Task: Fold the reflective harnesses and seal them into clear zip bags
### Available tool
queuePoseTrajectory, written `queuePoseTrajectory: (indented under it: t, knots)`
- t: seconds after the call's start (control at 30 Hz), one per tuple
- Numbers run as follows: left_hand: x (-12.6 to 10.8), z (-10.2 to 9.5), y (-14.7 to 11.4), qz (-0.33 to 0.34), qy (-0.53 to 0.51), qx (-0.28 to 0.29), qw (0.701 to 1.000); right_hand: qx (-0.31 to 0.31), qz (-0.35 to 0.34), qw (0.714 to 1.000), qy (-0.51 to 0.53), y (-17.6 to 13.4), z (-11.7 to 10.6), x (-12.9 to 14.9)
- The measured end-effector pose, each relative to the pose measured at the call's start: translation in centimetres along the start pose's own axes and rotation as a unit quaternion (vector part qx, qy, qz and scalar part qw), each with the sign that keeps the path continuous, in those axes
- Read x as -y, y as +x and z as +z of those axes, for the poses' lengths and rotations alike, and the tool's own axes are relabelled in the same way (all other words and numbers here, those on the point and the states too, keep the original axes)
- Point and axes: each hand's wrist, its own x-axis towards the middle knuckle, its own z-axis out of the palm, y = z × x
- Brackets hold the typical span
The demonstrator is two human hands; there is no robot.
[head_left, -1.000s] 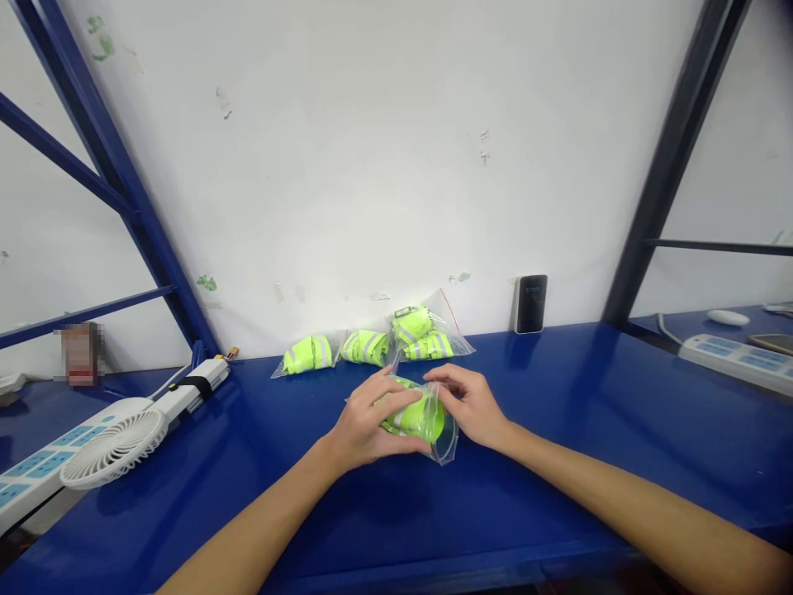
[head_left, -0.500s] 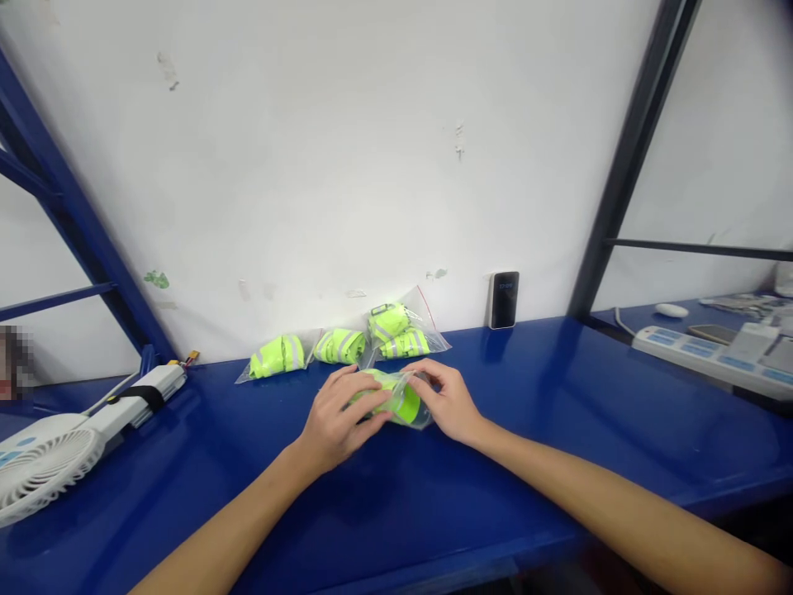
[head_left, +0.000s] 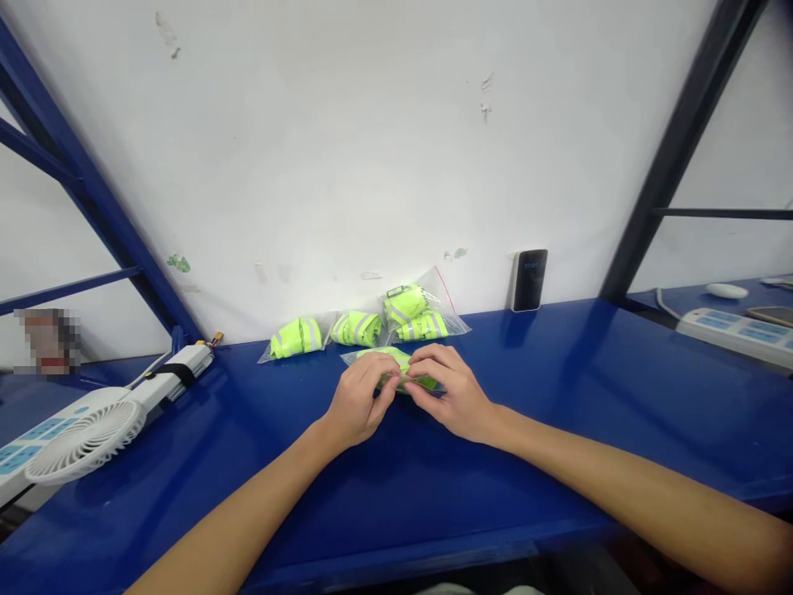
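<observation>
My left hand (head_left: 359,400) and my right hand (head_left: 457,392) meet over a clear plastic zip bag (head_left: 353,358) on the blue table. Thumb and fingers of each hand pinch the bag's near edge. Inside it lies a folded neon yellow-green reflective bundle (head_left: 397,355), partly hidden by my fingers. Just behind, against the wall, similar bags sit in a row: one bagged bundle (head_left: 296,337) at the left, another (head_left: 357,328) in the middle, and a stacked pair (head_left: 405,306) at the right in a bag with a red edge line.
A white fan (head_left: 87,442) and a white bar with a black strap (head_left: 177,373) lie at the left, by a power strip (head_left: 30,442). A dark-screened device (head_left: 529,281) leans on the wall. Another power strip (head_left: 737,335) is at the right, beyond a dark post (head_left: 666,157).
My left hand has moved from the bag's side to its near edge, beside my right hand. The bag has turned, its edge now toward me. The camera view has shifted.
</observation>
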Motion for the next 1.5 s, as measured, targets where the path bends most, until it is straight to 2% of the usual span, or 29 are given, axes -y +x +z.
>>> queuePoseTrajectory:
  t: [0.1,0.3,0.43,0.63,0.8,0.9,1.13,1.5]
  knots:
    - [-0.07,0.10,-0.21,-0.039,-0.043,0.016,0.998,0.012,0.000,1.000,0.012,-0.09,-0.14,-0.09]
    - [-0.27,0.29,-0.33,-0.098,-0.069,0.002,0.993,0.044,0.053,0.995,0.067,-0.28,0.09,-0.62]
    - [-0.10,0.03,-0.33,-0.071,-0.074,0.000,0.995,0.046,0.099,0.988,0.110,-0.28,0.31,-0.79]
    - [0.11,-0.10,-0.34,-0.062,-0.061,-0.019,0.996,0.047,0.117,0.984,0.129,-0.54,0.45,-0.77]
    - [-0.11,0.37,-0.34,-0.053,0.001,-0.030,0.998,0.039,0.140,0.981,0.132,-0.51,0.54,-0.51]
    - [-0.24,0.57,-0.34,-0.058,0.018,-0.028,0.998,0.033,0.133,0.983,0.118,-0.40,0.55,-0.46]
    - [-0.19,0.48,-0.47,-0.076,-0.006,-0.007,0.997,0.024,0.068,0.993,0.089,-0.67,0.20,-0.83]
    - [-0.31,0.33,-0.34,-0.082,-0.028,0.017,0.996,0.020,0.078,0.994,0.080,-0.79,0.26,-0.72]
